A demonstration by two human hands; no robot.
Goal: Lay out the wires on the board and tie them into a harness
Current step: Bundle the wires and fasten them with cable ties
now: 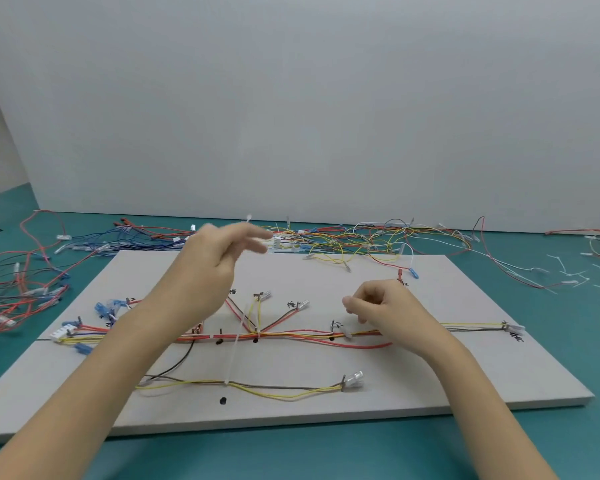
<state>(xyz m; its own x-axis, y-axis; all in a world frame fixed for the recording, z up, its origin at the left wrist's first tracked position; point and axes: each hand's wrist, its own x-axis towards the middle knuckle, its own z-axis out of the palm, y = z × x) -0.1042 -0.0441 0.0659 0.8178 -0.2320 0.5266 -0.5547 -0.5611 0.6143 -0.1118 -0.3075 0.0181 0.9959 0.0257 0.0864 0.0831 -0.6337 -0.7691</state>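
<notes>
A pale board (413,382) lies on the teal table, with a trunk of red, yellow and brown wires (291,335) running across its middle. Branches fan up to clear connectors (265,295). A lower yellow and brown bundle (274,389) ends in a clear connector (354,379). A white cable tie (235,344) circles that bundle, its tail standing up across the trunk. My left hand (215,258) is raised over the board's far edge, fingers stretched toward the loose wires, blurred, holding nothing. My right hand (381,306) hovers above the trunk's right part, fingers loosely curled, with nothing seen in it.
Heaps of loose wires lie behind the board (361,237) and at the left (21,278). Spare white cable ties (568,271) are scattered at the right. Blue terminals (106,308) sit at the board's left. A white wall stands close behind the table.
</notes>
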